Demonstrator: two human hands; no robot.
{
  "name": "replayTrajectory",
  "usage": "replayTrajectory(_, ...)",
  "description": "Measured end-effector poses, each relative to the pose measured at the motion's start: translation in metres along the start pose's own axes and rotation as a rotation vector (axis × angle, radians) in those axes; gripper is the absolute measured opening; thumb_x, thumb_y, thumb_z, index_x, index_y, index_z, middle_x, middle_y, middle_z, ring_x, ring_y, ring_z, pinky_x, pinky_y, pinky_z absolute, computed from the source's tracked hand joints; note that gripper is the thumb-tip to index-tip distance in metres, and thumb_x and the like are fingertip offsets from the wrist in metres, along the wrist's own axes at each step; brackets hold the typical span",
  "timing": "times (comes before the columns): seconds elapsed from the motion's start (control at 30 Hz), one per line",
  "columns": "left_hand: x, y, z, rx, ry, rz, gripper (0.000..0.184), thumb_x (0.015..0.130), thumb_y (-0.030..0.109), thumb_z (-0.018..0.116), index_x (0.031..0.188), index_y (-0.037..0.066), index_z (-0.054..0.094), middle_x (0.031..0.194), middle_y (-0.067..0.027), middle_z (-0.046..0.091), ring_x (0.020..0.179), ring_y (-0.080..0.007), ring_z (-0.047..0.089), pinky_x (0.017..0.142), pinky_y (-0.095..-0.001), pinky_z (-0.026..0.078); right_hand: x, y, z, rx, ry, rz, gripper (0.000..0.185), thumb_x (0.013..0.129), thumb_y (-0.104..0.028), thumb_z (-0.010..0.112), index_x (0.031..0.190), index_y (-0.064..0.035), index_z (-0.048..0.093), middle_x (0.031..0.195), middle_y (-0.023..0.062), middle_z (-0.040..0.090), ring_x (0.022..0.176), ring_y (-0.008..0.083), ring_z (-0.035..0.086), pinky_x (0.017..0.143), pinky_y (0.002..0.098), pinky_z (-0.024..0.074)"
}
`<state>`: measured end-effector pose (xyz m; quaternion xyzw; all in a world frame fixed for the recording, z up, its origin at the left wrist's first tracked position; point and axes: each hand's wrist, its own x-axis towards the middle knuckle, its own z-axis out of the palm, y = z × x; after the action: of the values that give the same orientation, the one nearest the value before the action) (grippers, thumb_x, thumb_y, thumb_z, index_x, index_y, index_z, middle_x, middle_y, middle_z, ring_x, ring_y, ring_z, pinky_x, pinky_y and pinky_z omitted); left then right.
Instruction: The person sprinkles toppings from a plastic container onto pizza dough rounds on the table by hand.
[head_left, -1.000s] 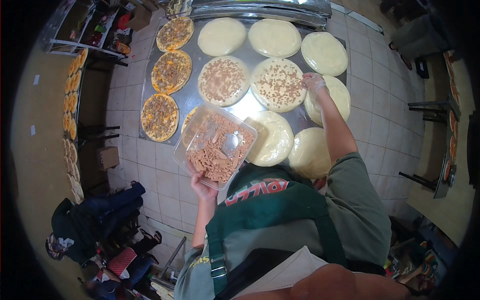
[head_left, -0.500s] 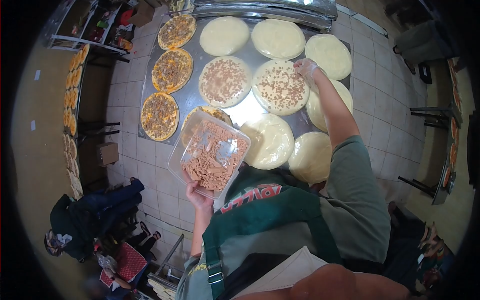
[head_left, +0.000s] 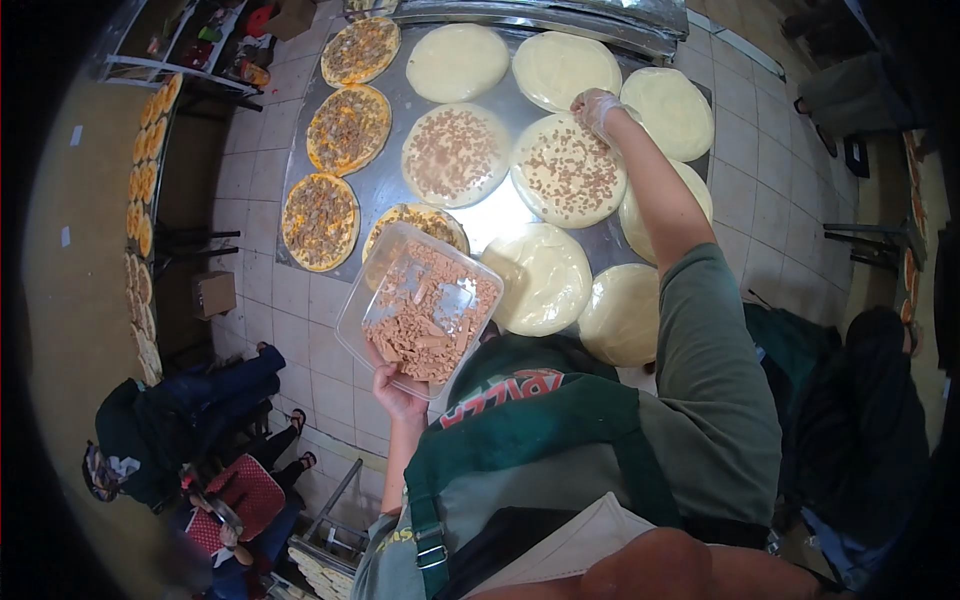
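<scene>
My left hand grips the near corner of a clear plastic tub, tilted and partly filled with chopped pinkish-brown meat. In a clear glove, my right hand is over the upper right rim of a pale dough round scattered with meat bits. Its fingers are pinched together; what they hold is too small to name. Left of that round lies another one with meat bits. Plain, shiny dough rounds surround them. The tub partly covers a browned pizza.
Finished-looking pizzas line the left side of the metal table. Wrapped metal equipment borders its far edge. Side tables hold more pizzas. People are at the lower left, lower right and upper right.
My right hand has moved left and up along the meat-topped round. The tub has shifted left, uncovering more of the pizza behind it. A person in dark clothes has appeared at the lower right.
</scene>
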<state>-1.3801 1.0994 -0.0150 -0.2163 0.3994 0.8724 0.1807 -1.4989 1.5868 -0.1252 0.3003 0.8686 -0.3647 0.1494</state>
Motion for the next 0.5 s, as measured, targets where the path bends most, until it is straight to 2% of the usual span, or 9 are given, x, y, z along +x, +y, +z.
replayTrajectory(0.07, -0.001, 0.000, 0.001, -0.007, -0.011, 0.000, 0.063, 0.064, 0.011, 0.041, 0.127, 0.013, 0.034, 0.128, -0.0108, 0.036, 0.118, -0.0288, 0.033, 0.098, -0.0431, 0.025, -0.002, -0.010, -0.007, 0.004, -0.173, 0.066, 0.016, 0.073, -0.011, 0.053, 0.086, -0.0075, 0.062, 0.075, 0.0084, 0.061, 0.067, 0.0194, 0.058, 0.063, 0.0317, 0.0452)
replayTrajectory(0.1, -0.002, 0.000, -0.001, -0.009, -0.009, 0.000, 0.063, 0.064, 0.011, 0.041, 0.127, 0.013, 0.034, 0.128, -0.0108, 0.036, 0.118, -0.0288, 0.033, 0.098, -0.0431, 0.025, -0.008, -0.013, -0.010, 0.002, -0.174, 0.065, 0.016, 0.073, -0.011, 0.053, 0.086, -0.0075, 0.062, 0.075, 0.0084, 0.061, 0.067, 0.0194, 0.058, 0.063, 0.0317, 0.0452)
replayTrajectory(0.2, -0.001, -0.001, -0.007, -0.033, 0.030, 0.001, 0.063, 0.064, 0.011, 0.041, 0.127, 0.014, 0.033, 0.127, -0.0106, 0.036, 0.118, -0.0288, 0.033, 0.097, -0.0432, 0.027, -0.021, -0.015, -0.011, -0.052, -0.096, 0.024, 0.017, 0.071, -0.009, 0.054, 0.086, -0.0076, 0.062, 0.075, 0.0083, 0.061, 0.066, 0.0193, 0.059, 0.061, 0.0313, 0.0462)
replayTrajectory(0.3, -0.002, 0.000, -0.007, -0.028, 0.042, -0.007, 0.064, 0.064, 0.011, 0.041, 0.127, 0.014, 0.033, 0.126, -0.0104, 0.037, 0.117, -0.0288, 0.033, 0.097, -0.0436, 0.027, -0.004, 0.017, -0.002, -0.017, -0.186, 0.051, 0.017, 0.069, -0.005, 0.055, 0.085, -0.0075, 0.062, 0.073, 0.0077, 0.061, 0.066, 0.0190, 0.059, 0.058, 0.0310, 0.0469)
replayTrajectory(0.37, -0.003, 0.001, -0.007, -0.053, 0.007, -0.030, 0.072, 0.063, 0.009, 0.042, 0.132, 0.019, 0.022, 0.130, -0.0104, 0.031, 0.118, -0.0287, 0.032, 0.097, -0.0422, 0.027, 0.004, 0.033, 0.006, 0.038, -0.209, 0.101, 0.020, 0.064, -0.003, 0.060, 0.084, -0.0067, 0.062, 0.071, 0.0080, 0.061, 0.062, 0.0186, 0.058, 0.055, 0.0301, 0.0470)
replayTrajectory(0.4, -0.003, 0.001, -0.008, -0.056, 0.008, -0.029, 0.072, 0.063, 0.009, 0.042, 0.132, 0.019, 0.022, 0.130, -0.0104, 0.031, 0.118, -0.0287, 0.032, 0.097, -0.0422, 0.027, -0.002, 0.034, 0.007, 0.035, -0.210, 0.099, 0.020, 0.064, -0.003, 0.060, 0.084, -0.0067, 0.062, 0.071, 0.0080, 0.061, 0.062, 0.0186, 0.058, 0.055, 0.0301, 0.0470)
replayTrajectory(0.47, -0.002, 0.000, -0.010, -0.068, 0.032, -0.031, 0.072, 0.063, 0.008, 0.042, 0.132, 0.019, 0.022, 0.130, -0.0104, 0.032, 0.117, -0.0288, 0.033, 0.097, -0.0423, 0.027, -0.018, 0.036, 0.008, 0.047, -0.187, -0.021, 0.008, 0.071, 0.008, 0.054, 0.078, 0.0040, 0.055, 0.058, 0.0088, 0.054, 0.045, 0.0140, 0.049, 0.041, 0.0279, 0.0430)
replayTrajectory(0.5, -0.002, 0.000, -0.010, -0.071, 0.032, -0.029, 0.072, 0.063, 0.008, 0.042, 0.132, 0.019, 0.022, 0.130, -0.0104, 0.032, 0.117, -0.0288, 0.033, 0.097, -0.0423, 0.027, -0.016, 0.040, 0.009, 0.045, -0.186, -0.024, 0.008, 0.071, 0.008, 0.054, 0.078, 0.0040, 0.055, 0.058, 0.0088, 0.054, 0.045, 0.0140, 0.049, 0.041, 0.0279, 0.0430)
